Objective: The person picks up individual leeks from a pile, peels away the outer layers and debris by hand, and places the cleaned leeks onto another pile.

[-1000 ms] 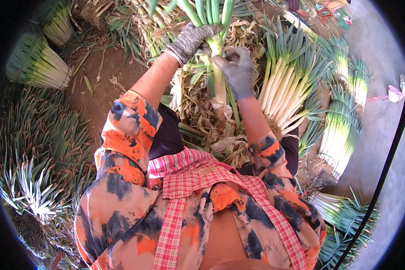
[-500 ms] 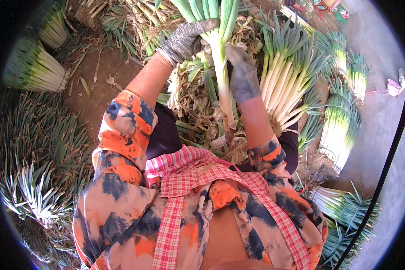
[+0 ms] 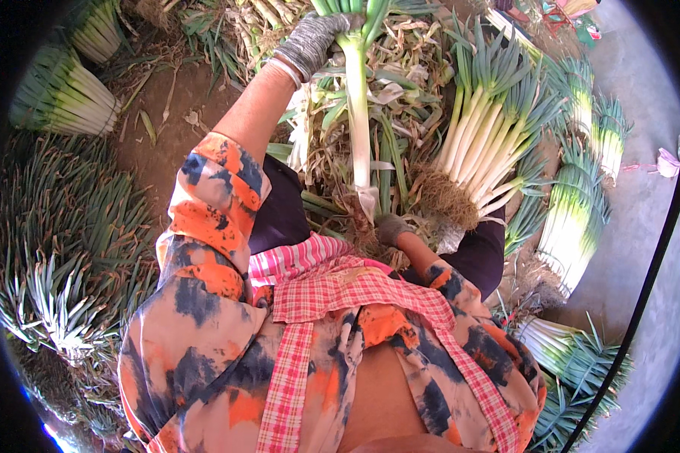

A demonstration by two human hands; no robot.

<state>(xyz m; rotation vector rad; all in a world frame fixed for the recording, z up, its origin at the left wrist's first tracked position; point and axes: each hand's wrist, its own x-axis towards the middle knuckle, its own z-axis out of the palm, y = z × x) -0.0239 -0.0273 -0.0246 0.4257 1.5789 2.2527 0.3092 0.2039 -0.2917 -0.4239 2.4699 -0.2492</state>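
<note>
A long green onion (image 3: 359, 124) stands nearly upright in front of me, green leaves at the top and pale shaft below. My left hand (image 3: 317, 45), in a grey knit glove, is closed around it where the leaves begin. Dry brownish skin clings to its lower end (image 3: 366, 204), just above the roots. My right hand (image 3: 393, 229), also gloved, is low beside that root end with its fingers curled. What those fingers hold, if anything, is hidden.
A fan of cleaned green onions (image 3: 476, 143) with roots lies at my right. Tied bundles (image 3: 570, 219) line the right side. Peeled leaves and dry skins (image 3: 408, 98) heap in front. Many untrimmed green onions (image 3: 68, 226) cover the left, near more bundles (image 3: 68, 94). A black cable (image 3: 650, 294) crosses at far right.
My right hand has moved from the upper shaft down to the root end, and the pale shaft now shows bare. My left hand keeps its hold, slightly farther up and left.
</note>
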